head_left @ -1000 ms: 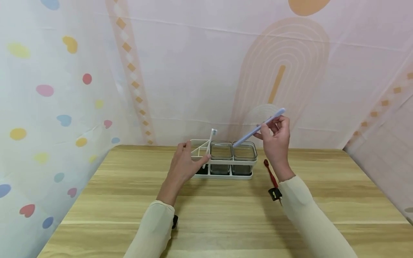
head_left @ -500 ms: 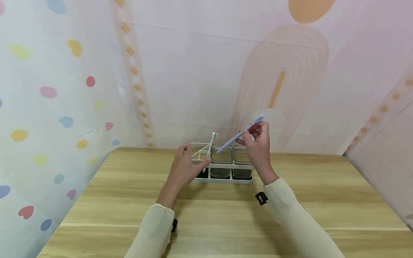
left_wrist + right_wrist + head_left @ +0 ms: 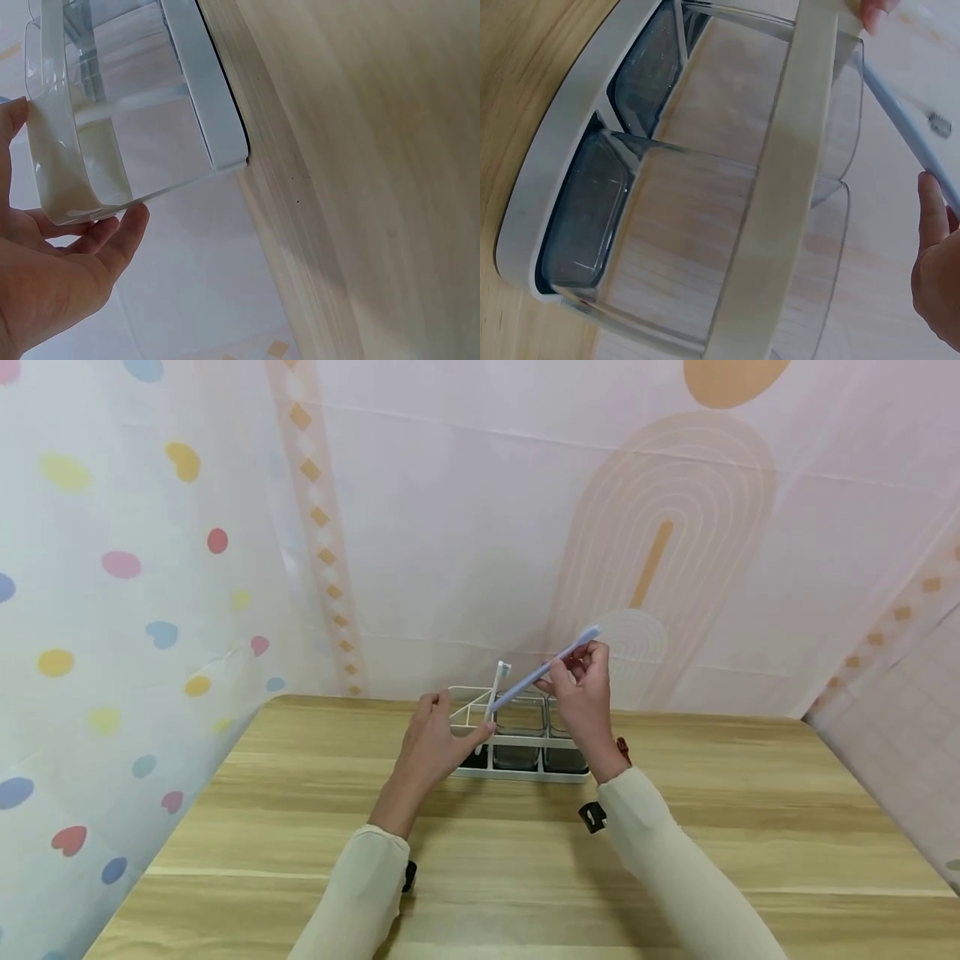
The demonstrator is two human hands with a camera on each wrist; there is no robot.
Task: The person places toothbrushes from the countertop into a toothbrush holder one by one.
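Observation:
My right hand [image 3: 579, 683] pinches a light-blue toothbrush [image 3: 542, 671] and holds it slanted above a white rack [image 3: 517, 772] at the table's far side. Its lower end sits close to a white toothbrush [image 3: 496, 692] that stands upright in the rack's left part. In the right wrist view the blue toothbrush [image 3: 906, 124] crosses above the rack rim [image 3: 780, 187], with my fingers [image 3: 936, 262] below it. My left hand [image 3: 438, 737] grips the rack's left end, thumb in front and fingers behind. The left wrist view shows that hand [image 3: 52, 270] round the rack rail [image 3: 56, 150].
Two square glass cups [image 3: 517, 720] [image 3: 557, 720] sit in the rack's middle and right slots. A red toothbrush [image 3: 622, 748] lies on the wooden table [image 3: 480, 877], mostly hidden behind my right wrist. Patterned cloth walls close in the back and sides.
My right hand has carried the blue toothbrush leftward, from over the right cup to beside the white toothbrush. The right wrist now covers most of the red toothbrush. The left hand has stayed on the rack.

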